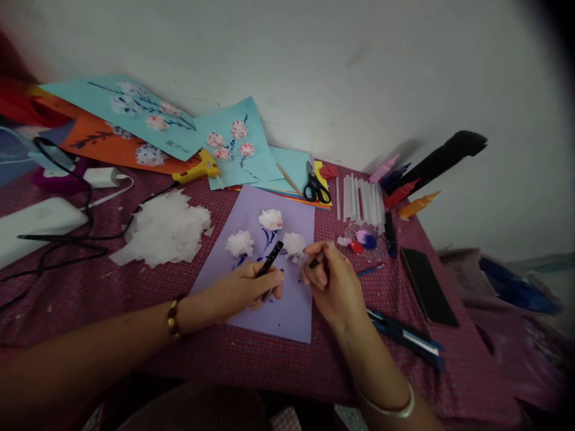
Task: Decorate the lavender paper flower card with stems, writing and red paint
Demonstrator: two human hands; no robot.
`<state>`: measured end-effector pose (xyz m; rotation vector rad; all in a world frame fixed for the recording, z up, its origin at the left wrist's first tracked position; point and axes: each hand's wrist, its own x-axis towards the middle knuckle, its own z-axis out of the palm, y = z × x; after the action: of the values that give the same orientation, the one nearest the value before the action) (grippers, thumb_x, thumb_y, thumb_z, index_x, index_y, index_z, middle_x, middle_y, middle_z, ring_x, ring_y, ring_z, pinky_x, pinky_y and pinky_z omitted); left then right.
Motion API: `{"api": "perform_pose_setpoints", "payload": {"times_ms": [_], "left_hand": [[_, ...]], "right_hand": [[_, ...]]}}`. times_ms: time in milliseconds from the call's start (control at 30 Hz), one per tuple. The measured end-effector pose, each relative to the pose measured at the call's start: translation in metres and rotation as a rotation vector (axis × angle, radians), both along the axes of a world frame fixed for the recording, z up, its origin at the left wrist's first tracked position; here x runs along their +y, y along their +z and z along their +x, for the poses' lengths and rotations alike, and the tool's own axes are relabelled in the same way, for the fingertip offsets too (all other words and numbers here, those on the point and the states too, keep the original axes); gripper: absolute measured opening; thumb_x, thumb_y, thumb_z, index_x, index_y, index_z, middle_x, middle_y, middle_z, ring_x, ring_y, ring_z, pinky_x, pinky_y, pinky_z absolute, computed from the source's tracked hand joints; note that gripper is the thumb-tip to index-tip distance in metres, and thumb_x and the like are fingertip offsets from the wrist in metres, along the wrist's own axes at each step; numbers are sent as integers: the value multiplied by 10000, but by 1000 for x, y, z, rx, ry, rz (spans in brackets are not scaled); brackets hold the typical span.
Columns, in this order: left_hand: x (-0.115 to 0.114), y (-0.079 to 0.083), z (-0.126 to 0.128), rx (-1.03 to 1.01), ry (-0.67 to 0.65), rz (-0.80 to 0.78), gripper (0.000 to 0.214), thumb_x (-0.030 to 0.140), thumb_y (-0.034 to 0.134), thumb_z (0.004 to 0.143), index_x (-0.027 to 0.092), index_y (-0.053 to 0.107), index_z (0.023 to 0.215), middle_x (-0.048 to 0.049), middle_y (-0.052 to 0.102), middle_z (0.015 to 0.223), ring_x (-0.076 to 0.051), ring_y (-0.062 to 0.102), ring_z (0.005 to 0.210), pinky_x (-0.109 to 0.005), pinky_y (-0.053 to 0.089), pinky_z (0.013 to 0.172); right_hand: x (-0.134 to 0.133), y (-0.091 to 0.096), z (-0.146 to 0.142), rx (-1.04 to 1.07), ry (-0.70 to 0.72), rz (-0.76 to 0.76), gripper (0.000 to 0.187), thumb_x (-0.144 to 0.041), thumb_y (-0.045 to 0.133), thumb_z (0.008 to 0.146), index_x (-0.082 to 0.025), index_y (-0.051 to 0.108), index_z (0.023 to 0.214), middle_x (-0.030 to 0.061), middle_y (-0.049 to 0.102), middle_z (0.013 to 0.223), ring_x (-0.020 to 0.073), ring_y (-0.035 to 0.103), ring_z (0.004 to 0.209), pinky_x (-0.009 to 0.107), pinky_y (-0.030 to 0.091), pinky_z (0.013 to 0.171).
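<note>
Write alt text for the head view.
The left hand holds a black pen over a purple sheet bearing three white flowers; the right hand holds a small dark object. Nearby lie white scraps, a yellow glue gun and scissors.

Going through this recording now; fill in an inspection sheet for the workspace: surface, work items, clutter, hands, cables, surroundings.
Surface: red checked tablecloth, small white scraps scattered on it.
Work items: purple sheet bearing three white paper flowers and dark painted stems.
Clutter: pile of white paper pieces, yellow glue gun, black-handled scissors, glue sticks, smartphone, blue utility knife (blade state unclear).
Hands: left hand holds a black pen; right hand holds a small dark object, possibly its cap.
Cables: black cable looped at the left; white cable at a white adapter.
Surroundings: plain wall behind; co-workers: nothing seen.
</note>
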<state>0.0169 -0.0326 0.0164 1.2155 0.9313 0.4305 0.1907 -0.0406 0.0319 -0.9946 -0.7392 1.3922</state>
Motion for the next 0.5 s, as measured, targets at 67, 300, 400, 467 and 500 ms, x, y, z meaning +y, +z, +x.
{"api": "perform_pose_setpoints", "payload": {"times_ms": [67,300,400,467,500], "left_hand": [[4,0,1,-90,67,-98,427,588,494,822,180,549,707,87,320,480,-69,249,421,-227,193,422],[7,-2,-6,-190,-33,-76,350,518,557,804,175,566,735,55,510,544,-52,305,396,-215,238,410],[8,-3,-8,-61,-74,38,272,432,620,757,172,585,689,70,453,489,-69,355,439,-217,260,447],[9,-2,-8,-1,-77,63,255,412,636,731,173,572,671,75,435,496,-73,354,464,-220,259,468],[9,-1,-8,12,-76,69,250,406,633,726,174,563,663,77,429,499,-75,350,471,-222,259,475]], "right_hand": [[-4,-3,-5,-43,58,-8,329,-475,622,838,-163,690,762,-103,348,376,64,300,374,228,370,484],[-8,-9,-9,-137,132,68,233,-420,547,914,-202,577,837,-86,473,473,74,372,412,209,300,454],[-10,-8,-7,-178,152,95,245,-419,518,936,-203,561,828,-86,459,478,71,366,423,201,299,458],[-12,-7,-7,-211,174,113,244,-415,503,946,-204,556,834,-84,455,488,71,365,432,194,282,448],[-13,-7,-7,-228,183,125,242,-412,498,951,-205,554,839,-83,454,493,71,364,435,192,276,445]]}}
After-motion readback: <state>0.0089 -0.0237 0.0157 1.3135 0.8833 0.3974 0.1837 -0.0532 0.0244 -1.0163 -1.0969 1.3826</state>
